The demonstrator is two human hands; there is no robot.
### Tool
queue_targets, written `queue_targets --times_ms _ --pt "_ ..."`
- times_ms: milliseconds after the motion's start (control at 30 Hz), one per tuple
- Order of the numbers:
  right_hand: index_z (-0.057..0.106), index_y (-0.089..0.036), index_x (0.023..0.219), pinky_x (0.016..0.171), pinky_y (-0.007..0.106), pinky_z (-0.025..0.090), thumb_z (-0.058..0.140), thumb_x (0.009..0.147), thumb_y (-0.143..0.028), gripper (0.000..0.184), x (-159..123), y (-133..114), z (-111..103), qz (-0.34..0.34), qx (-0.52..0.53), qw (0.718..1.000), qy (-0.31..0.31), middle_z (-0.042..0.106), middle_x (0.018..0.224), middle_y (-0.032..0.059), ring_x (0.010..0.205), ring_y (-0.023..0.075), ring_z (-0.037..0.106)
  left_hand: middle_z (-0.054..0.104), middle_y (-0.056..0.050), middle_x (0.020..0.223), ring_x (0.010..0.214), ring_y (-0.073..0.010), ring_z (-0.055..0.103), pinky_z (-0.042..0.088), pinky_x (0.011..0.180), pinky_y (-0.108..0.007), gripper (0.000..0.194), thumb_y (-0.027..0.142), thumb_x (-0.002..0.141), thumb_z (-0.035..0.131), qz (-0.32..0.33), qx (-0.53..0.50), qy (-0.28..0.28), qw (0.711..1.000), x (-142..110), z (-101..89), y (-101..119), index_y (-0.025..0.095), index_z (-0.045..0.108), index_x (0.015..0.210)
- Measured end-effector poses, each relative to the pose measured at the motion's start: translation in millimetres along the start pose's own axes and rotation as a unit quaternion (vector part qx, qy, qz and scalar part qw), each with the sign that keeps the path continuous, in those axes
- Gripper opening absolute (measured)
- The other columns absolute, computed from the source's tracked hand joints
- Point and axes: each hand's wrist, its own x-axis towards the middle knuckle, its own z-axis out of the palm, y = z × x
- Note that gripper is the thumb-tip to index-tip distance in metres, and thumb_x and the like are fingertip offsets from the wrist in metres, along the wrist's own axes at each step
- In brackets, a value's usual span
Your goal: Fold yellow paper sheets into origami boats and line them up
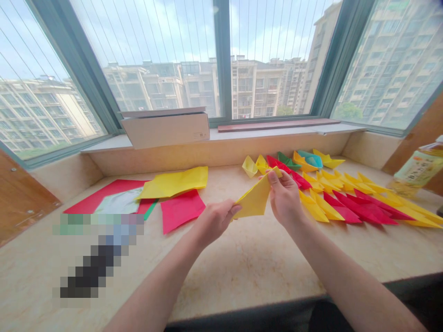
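A folded sheet of yellow paper point(254, 198) is held up between my two hands, above the counter. My left hand point(218, 219) pinches its lower left corner, thumb on top. At the upper right corner, my right hand point(284, 193) grips it between thumb and fingers. The fingers behind the paper are partly hidden. Just beyond and to the right of my right hand stand folded paper boats: several yellow boats point(320, 207), several red boats point(367, 207), a green boat point(288, 160) and a light blue boat point(310, 159).
On the left lie yellow sheets point(176, 182), a pinkish-red sheet point(182, 210) and a larger red sheet point(104, 196). A pixelated area covers something in front of them. A white box point(166, 129) sits on the window ledge. At far right stands a bottle of yellow liquid point(417, 168).
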Motion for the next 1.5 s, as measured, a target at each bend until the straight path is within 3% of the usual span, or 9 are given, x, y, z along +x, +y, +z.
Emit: queue_targets --times_ms 233,400,600,733,867,1000,1133,1233,1500 --pt "0.067 -0.024 0.081 0.07 0.028 0.052 0.081 0.074 -0.039 0.022 10 -7 -6 -0.017 0.034 0.998 0.051 0.071 0.072 -0.0049 0.067 0.0126 0.066 0.07 -0.002 0.066 0.054 -0.0116 0.064 0.047 0.051 -0.019 0.032 0.036 0.098 0.045 -0.047 -0.085 -0.01 0.995 1 -0.1 -4 0.015 0.065 0.084" --pt "0.066 -0.024 0.081 0.068 0.031 0.054 0.081 0.073 -0.043 0.026 12 -9 -7 -0.007 0.013 0.999 0.043 0.071 0.073 -0.0026 0.068 0.0157 0.067 0.071 -0.003 0.065 0.053 -0.0112 0.066 0.049 0.05 -0.019 0.039 0.039 0.099 0.043 -0.038 -0.125 -0.003 0.991 0 -2.7 -4 0.015 0.065 0.078" --pt "0.066 -0.025 0.083 0.072 0.03 0.053 0.08 0.074 -0.043 0.024 21 -11 -15 -0.03 0.017 0.998 0.058 0.07 0.076 -0.0044 0.07 0.014 0.065 0.075 -0.008 0.073 0.051 -0.0132 0.068 0.051 0.046 -0.021 0.043 0.047 0.097 0.046 -0.094 -0.255 0.005 0.962 1 -1.0 -2 0.012 0.066 0.082" --pt "0.067 -0.025 0.083 0.073 0.031 0.053 0.08 0.074 -0.044 0.025 24 -11 -19 -0.026 0.012 0.998 0.049 0.07 0.077 -0.0041 0.072 0.0142 0.066 0.073 -0.007 0.065 0.05 -0.0134 0.067 0.053 0.048 -0.022 0.049 0.048 0.098 0.043 -0.084 -0.25 0.03 0.964 1 1.6 -4 0.013 0.066 0.074" --pt "0.069 -0.025 0.083 0.073 0.03 0.052 0.082 0.072 -0.044 0.026 25 -13 -19 -0.012 0.021 0.999 0.024 0.07 0.078 -0.0031 0.074 0.0149 0.066 0.059 0.002 0.043 0.036 -0.0095 0.056 0.043 0.039 -0.017 0.047 0.046 0.096 0.05 -0.089 -0.19 0.08 0.974 0 -1.3 -9 0.015 0.065 0.065" --pt "0.071 -0.024 0.085 0.068 0.029 0.05 0.078 0.075 -0.048 0.027 25 -13 -22 -0.006 -0.045 0.999 0.004 0.071 0.081 0.0 0.079 0.017 0.066 0.045 0.008 0.035 0.027 -0.0079 0.046 0.031 0.03 -0.015 0.035 0.045 0.093 0.055 -0.145 -0.198 0.142 0.959 2 -4.8 -13 0.015 0.073 0.093" --pt "0.073 -0.024 0.092 0.062 0.025 0.046 0.07 0.08 -0.051 0.029 25 -10 -28 -0.009 -0.159 0.987 0.021 0.071 0.085 0.0005 0.079 0.0164 0.062 0.072 -0.004 0.07 0.046 -0.0121 0.064 0.045 0.038 -0.018 0.042 0.047 0.092 0.055 -0.167 -0.243 0.159 0.942 6 -3.0 -17 0.014 0.069 0.114" --pt "0.073 -0.024 0.098 0.06 0.025 0.045 0.065 0.084 -0.045 0.027 25 -7 -31 -0.019 -0.218 0.976 0.019 0.069 0.084 0.0005 0.077 0.016 0.059 0.075 -0.01 0.094 0.066 -0.018 0.073 0.055 0.046 -0.022 0.046 0.049 0.091 0.056 -0.179 -0.256 0.178 0.933 8 -0.6 -18 0.014 0.065 0.119" --pt "0.068 -0.025 0.105 0.072 0.029 0.054 0.063 0.08 -0.031 0.026 22 -2 -26 0.074 -0.089 0.992 -0.04 0.068 0.104 0.0024 0.092 0.0177 0.065 0.073 -0.009 0.091 0.087 -0.0223 0.074 0.063 0.073 -0.034 0.04 0.04 0.091 0.059 -0.177 -0.32 0.232 0.901 13 -3.8 -12 0.012 0.06 0.12"
